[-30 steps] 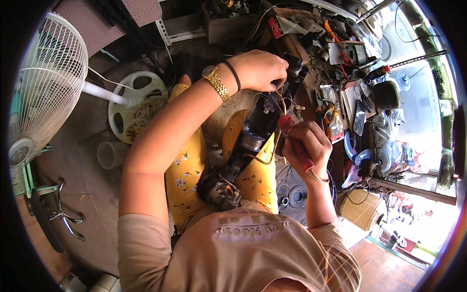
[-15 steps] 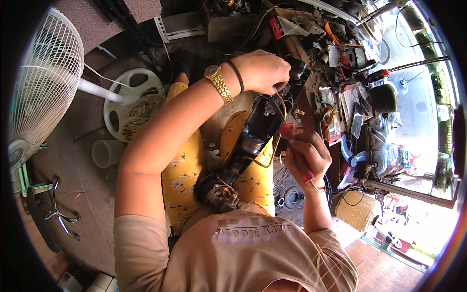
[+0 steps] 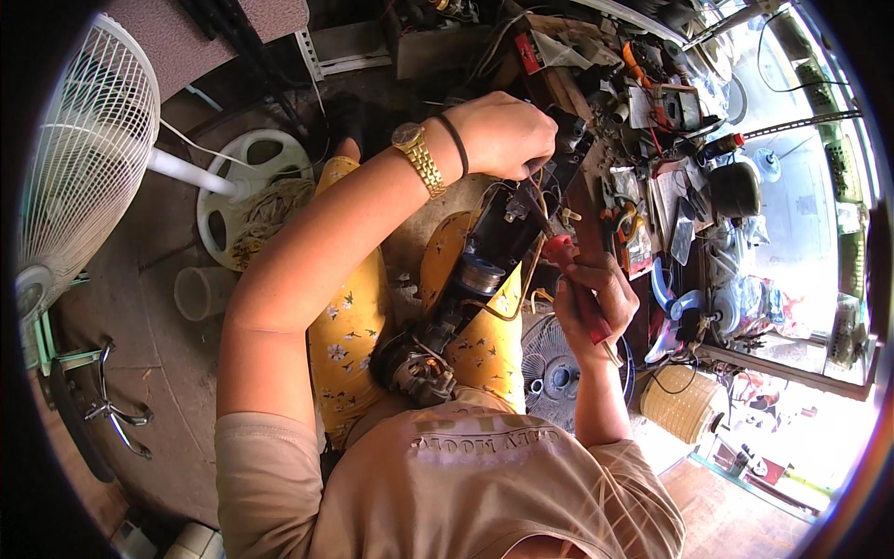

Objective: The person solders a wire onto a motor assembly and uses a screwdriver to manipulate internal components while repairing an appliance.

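Observation:
A fan body with a long black housing (image 3: 507,228) lies across my lap, its bare motor (image 3: 419,375) at the near end. My right hand (image 3: 601,303) grips a red-handled soldering iron (image 3: 562,250), its shaft pointing up toward the housing's far part. My left hand (image 3: 510,138) is bent over that far part with fingers pinched together; what they hold is hidden beneath them, close to thin wires. A spool of solder wire (image 3: 480,275) rests on the housing. A tan cord (image 3: 529,279) loops out beside it.
A white standing fan (image 3: 88,140) with a round base (image 3: 256,196) stands at left, near a clear plastic cup (image 3: 205,292). A cluttered bench at right holds orange-handled pliers (image 3: 631,224). A dark fan grille (image 3: 559,368) lies by my right forearm.
My right hand has shifted slightly to the right, turning the soldering iron to a steeper slant, with its shaft now showing more clearly. My left hand has barely moved.

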### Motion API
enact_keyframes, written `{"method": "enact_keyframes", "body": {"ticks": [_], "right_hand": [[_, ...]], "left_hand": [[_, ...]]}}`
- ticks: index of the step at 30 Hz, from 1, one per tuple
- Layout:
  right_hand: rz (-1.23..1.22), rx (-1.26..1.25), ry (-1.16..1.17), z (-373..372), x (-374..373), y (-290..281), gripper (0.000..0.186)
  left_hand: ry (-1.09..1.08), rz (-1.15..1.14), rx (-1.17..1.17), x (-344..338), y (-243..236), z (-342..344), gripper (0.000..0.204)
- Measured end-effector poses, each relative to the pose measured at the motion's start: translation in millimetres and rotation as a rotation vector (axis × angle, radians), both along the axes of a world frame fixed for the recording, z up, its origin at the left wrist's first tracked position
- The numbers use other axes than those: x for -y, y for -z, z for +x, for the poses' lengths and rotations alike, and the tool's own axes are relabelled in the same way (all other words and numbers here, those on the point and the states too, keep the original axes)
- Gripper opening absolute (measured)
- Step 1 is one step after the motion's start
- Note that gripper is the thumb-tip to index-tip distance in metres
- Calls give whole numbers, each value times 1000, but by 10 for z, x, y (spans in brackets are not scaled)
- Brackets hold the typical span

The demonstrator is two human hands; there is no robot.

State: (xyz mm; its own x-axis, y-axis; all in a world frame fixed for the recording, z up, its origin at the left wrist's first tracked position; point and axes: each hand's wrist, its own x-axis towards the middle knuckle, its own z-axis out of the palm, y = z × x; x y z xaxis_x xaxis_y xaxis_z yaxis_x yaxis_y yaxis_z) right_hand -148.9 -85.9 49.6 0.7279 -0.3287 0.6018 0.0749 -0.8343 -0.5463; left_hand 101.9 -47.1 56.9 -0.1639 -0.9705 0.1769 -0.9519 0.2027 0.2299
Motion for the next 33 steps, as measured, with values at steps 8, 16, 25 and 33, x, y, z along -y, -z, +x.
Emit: {"method": "enact_keyframes", "body": {"ticks": [8, 16, 25, 33], "right_hand": [[14, -18, -5, 2, 19, 55, 22], [-16, 21, 7, 51, -9, 53, 23], [-14, 40, 6, 65, -34, 84, 22], [-13, 57, 28, 70, -43, 66, 20]], "left_hand": [[-4, -7, -12, -5, 20, 6, 6], [-13, 18, -7, -5, -4, -2, 5], [-18, 40, -13, -5, -22, -6, 5], [3, 32, -59, 5, -18, 15, 4]]}}
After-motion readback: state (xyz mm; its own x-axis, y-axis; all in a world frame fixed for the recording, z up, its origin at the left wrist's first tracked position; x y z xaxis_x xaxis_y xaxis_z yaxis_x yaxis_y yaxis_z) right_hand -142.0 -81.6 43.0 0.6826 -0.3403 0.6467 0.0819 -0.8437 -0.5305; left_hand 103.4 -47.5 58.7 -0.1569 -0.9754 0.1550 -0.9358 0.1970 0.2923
